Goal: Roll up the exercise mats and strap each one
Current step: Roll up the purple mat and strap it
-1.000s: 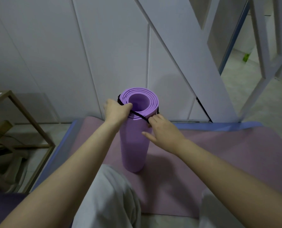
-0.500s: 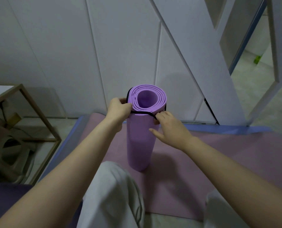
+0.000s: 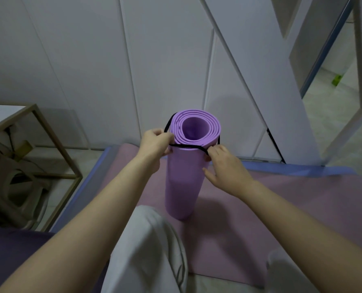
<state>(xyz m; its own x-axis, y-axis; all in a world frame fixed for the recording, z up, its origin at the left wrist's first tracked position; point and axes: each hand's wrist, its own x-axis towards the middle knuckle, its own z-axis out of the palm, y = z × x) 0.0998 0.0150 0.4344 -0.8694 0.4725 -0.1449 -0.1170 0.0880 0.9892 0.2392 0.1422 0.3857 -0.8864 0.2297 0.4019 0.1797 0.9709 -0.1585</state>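
Note:
A rolled purple mat (image 3: 184,176) stands upright on a flat pink mat (image 3: 292,208). A black strap (image 3: 186,146) loops round the roll just below its top rim. My left hand (image 3: 154,143) grips the strap at the roll's left side. On the right side my right hand (image 3: 224,168) pinches the strap with thumb and forefinger, its other fingers spread against the roll.
A blue mat (image 3: 85,187) lies under the pink one, showing along the left and far edges. A wooden-framed side table (image 3: 38,132) stands at left with a stool under it. White wall panels rise behind, and a slanted white beam (image 3: 260,70). My knees are in front.
The strap has slid down from lying across the roll's open top to circling the roll below its rim. Both hands have moved slightly lower with it.

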